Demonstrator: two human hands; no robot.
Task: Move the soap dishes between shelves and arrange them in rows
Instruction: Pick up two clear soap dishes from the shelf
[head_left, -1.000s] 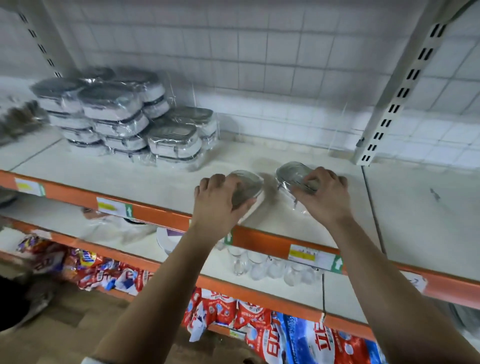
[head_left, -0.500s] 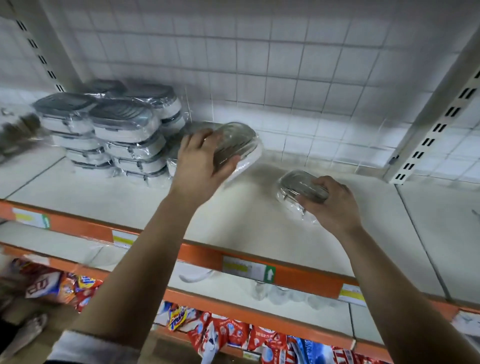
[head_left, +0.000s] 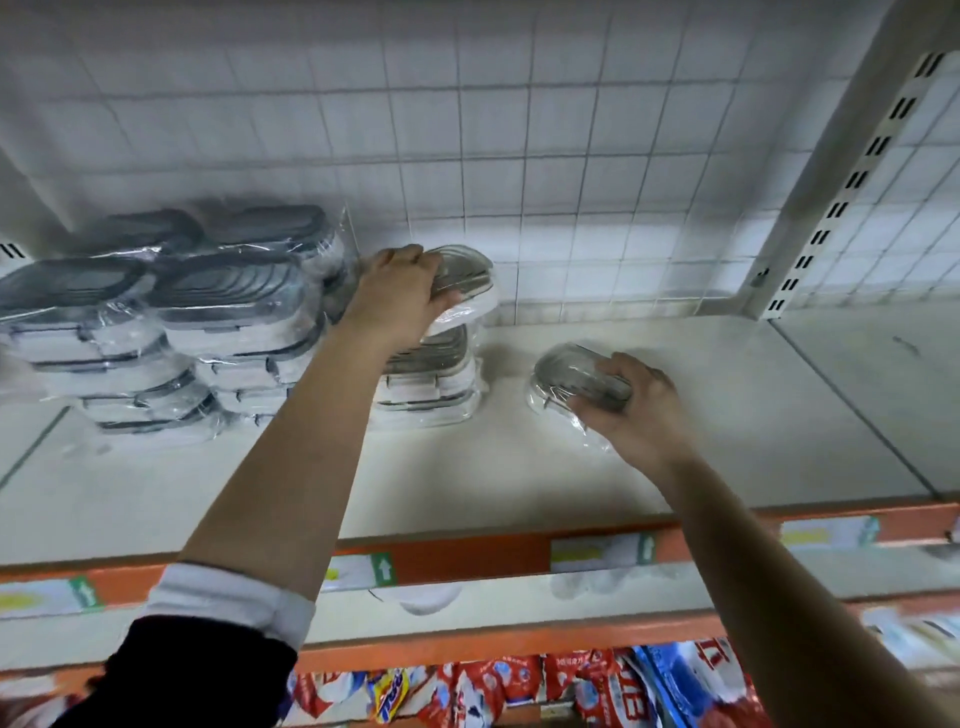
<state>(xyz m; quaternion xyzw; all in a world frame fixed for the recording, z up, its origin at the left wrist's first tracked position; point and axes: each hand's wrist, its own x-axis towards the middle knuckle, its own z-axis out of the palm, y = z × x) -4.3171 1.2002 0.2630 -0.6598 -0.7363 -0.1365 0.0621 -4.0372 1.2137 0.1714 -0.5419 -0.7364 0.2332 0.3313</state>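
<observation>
Here, the left hand (head_left: 400, 296), gripping a wrapped soap dish (head_left: 467, 275), has carried it from the shelf's (head_left: 519, 493) near edge onto the short stack (head_left: 431, 384) farther back, while the right hand (head_left: 631, 410) grips a second dish (head_left: 571, 374) just right of it, likely starting the row's next stack.

Room on the right, a wall of stock on the left.
The top shelf (head_left: 753, 415) lies bare from the short stack (head_left: 431, 384) across to the slotted upright (head_left: 831, 208), so a hand can reach in there over the orange front rail (head_left: 467, 556). Tall stacks of wrapped soap dishes (head_left: 171, 322) fill the left end, and the wire grid panel (head_left: 571, 182) closes the rear. The left hand (head_left: 400, 296) holds a tilted dish (head_left: 467, 275) over the short stack. The right hand (head_left: 634, 410) grips the other dish (head_left: 571, 374) in the gap just beside it.
</observation>
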